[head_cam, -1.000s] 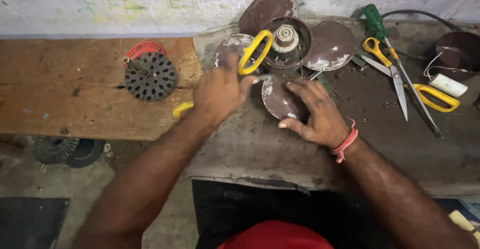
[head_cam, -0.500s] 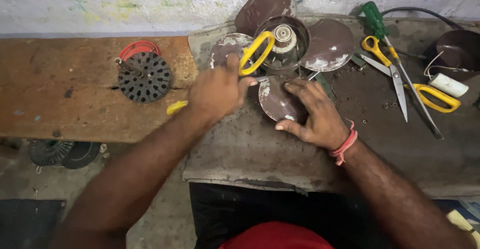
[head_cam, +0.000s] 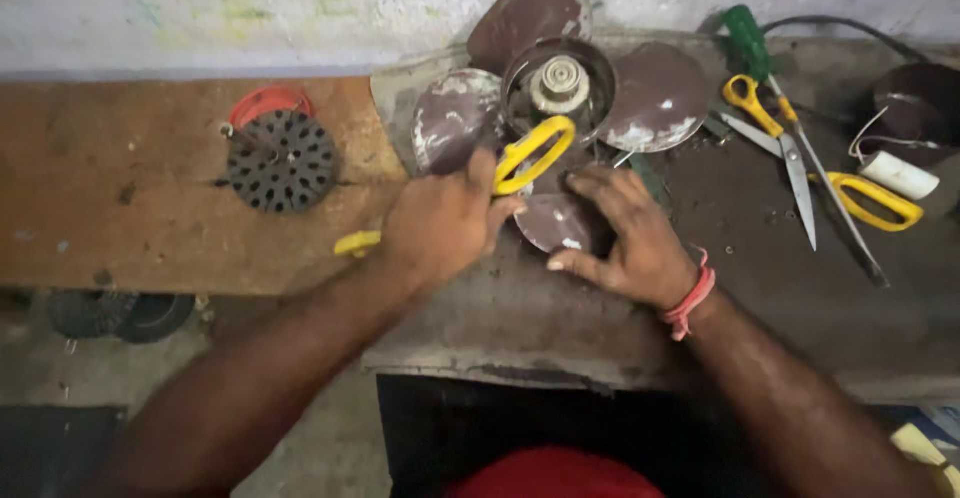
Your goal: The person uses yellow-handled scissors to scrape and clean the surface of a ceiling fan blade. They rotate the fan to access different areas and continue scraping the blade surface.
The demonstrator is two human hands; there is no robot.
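A dusty brown fan with several rounded blades (head_cam: 655,98) and a round hub (head_cam: 560,83) lies on the dark workbench (head_cam: 800,288). My left hand (head_cam: 440,223) is shut on a yellow-handled tool (head_cam: 535,153); one yellow handle points at the hub, the other sticks out behind my wrist. My right hand (head_cam: 630,238) rests flat on the near fan blade (head_cam: 550,223), fingers spread, pressing it to the bench.
A black perforated round part (head_cam: 280,163) with a red ring lies on the wooden board (head_cam: 120,198) at left. At right are yellow-handled scissors (head_cam: 790,148), a green-handled screwdriver (head_cam: 750,38), a white cylinder (head_cam: 895,173) and a dark bowl-shaped part (head_cam: 920,98).
The view has shifted slightly. Both hands stay in place on the tool and the near blade, with my left arm swung a little to the left.
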